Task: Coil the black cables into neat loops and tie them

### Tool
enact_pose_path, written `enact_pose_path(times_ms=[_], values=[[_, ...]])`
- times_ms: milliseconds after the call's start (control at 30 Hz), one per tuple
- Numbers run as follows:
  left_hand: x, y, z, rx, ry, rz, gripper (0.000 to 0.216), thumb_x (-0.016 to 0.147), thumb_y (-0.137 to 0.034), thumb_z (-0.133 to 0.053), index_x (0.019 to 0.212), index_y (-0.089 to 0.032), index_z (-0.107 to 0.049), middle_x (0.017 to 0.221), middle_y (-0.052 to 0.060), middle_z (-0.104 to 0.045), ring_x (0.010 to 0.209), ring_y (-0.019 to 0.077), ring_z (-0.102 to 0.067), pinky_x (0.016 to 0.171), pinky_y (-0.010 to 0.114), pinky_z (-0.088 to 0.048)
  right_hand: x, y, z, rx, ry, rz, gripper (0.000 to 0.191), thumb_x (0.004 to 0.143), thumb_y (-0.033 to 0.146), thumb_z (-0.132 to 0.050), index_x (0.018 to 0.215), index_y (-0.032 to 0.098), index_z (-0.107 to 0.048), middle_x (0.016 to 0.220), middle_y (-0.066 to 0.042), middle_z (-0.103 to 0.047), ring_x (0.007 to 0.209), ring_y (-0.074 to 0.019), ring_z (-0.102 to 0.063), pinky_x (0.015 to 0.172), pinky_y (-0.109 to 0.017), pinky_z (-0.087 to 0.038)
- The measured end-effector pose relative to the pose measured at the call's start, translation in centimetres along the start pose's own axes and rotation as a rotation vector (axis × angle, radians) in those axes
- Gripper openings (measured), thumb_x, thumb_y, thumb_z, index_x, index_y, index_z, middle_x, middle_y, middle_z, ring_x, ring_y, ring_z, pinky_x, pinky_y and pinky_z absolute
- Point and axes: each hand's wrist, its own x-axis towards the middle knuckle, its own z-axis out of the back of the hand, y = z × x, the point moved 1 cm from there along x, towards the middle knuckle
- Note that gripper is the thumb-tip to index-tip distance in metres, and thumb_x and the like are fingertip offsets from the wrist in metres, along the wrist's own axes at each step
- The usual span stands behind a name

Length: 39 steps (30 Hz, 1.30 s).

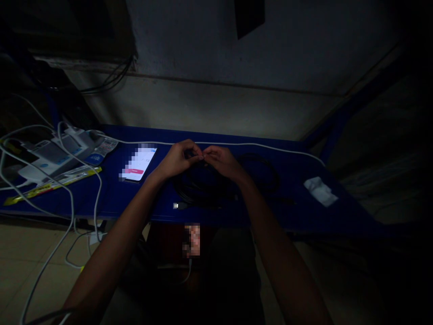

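Observation:
The scene is dim. My left hand (179, 158) and my right hand (221, 160) meet over the middle of a blue table (291, 212), both with fingers pinched on a coiled black cable (199, 187). The coil lies on the table under and in front of my hands. Its silver plug end (179, 206) rests near the table's front edge. A lit phone (138, 164) lies flat just left of my left hand.
White chargers and a power strip (57, 151) with several white cords sit at the table's left end, cords hanging to the floor. A yellow strip (50, 184) lies beside them. A white cord (257, 145) runs along the back edge. A white crumpled item (320, 189) lies at right.

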Motion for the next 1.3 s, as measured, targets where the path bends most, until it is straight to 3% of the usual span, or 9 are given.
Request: enact_pose_path(times_ms=[333, 500, 767, 1067, 1300], values=[[0.2, 0.7, -0.4, -0.102, -0.003, 0.022, 0.013, 0.088, -0.029, -0.078, 0.092, -0.017, -0.075, 0.091, 0.006, -0.075, 0.083, 0.0179, -0.068, 0.079, 0.033, -0.054, -0.1, 0.4, 0.1, -0.009, 0.005, -0.032, 0.029, 0.088, 0.050, -0.076, 0.094, 0.021, -0.075, 0.092, -0.005, -0.076, 0.088, -0.0214, -0.070, 0.080, -0.034, -0.055], [0.2, 1.1, -0.4, -0.148, -0.017, 0.037, 0.011, 0.087, -0.023, -0.076, 0.096, -0.016, -0.075, 0.092, 0.006, -0.076, 0.082, 0.0170, -0.069, 0.080, 0.033, -0.055, -0.4, 0.9, 0.1, 0.013, 0.026, -0.061, 0.024, 0.085, 0.039, -0.080, 0.100, 0.021, -0.077, 0.098, -0.005, -0.078, 0.090, -0.0214, -0.071, 0.083, -0.035, -0.056], [0.1, -0.2, 0.0, -0.125, 0.013, 0.025, 0.013, 0.083, -0.015, -0.068, 0.094, -0.017, -0.074, 0.093, 0.006, -0.075, 0.082, 0.0164, -0.067, 0.079, 0.033, -0.053, -0.2, 0.4, 0.0, 0.028, 0.025, -0.056, 0.023, 0.086, 0.042, -0.080, 0.097, 0.023, -0.074, 0.095, -0.003, -0.076, 0.088, -0.0201, -0.070, 0.083, -0.035, -0.056], [-0.1, -0.6, 0.0, -0.127, 0.068, 0.025, 0.019, 0.079, -0.013, -0.069, 0.097, -0.017, -0.075, 0.097, 0.007, -0.075, 0.089, 0.0179, -0.068, 0.085, 0.035, -0.056, 0.1, 0.1, 0.1, -0.003, -0.094, -0.016, 0.026, 0.088, 0.048, -0.076, 0.094, 0.023, -0.068, 0.091, -0.004, -0.076, 0.084, -0.0212, -0.071, 0.076, -0.035, -0.057], [-0.1, -0.7, -0.4, -0.175, 0.061, 0.035, 0.011, 0.086, -0.016, -0.068, 0.096, -0.016, -0.073, 0.103, 0.009, -0.076, 0.095, 0.0194, -0.072, 0.092, 0.037, -0.058, 0.7, -0.3, 0.6, 0.027, -0.292, 0.053, 0.025, 0.086, 0.045, -0.078, 0.089, 0.024, -0.066, 0.085, -0.004, -0.073, 0.085, -0.0227, -0.073, 0.079, -0.040, -0.061]])
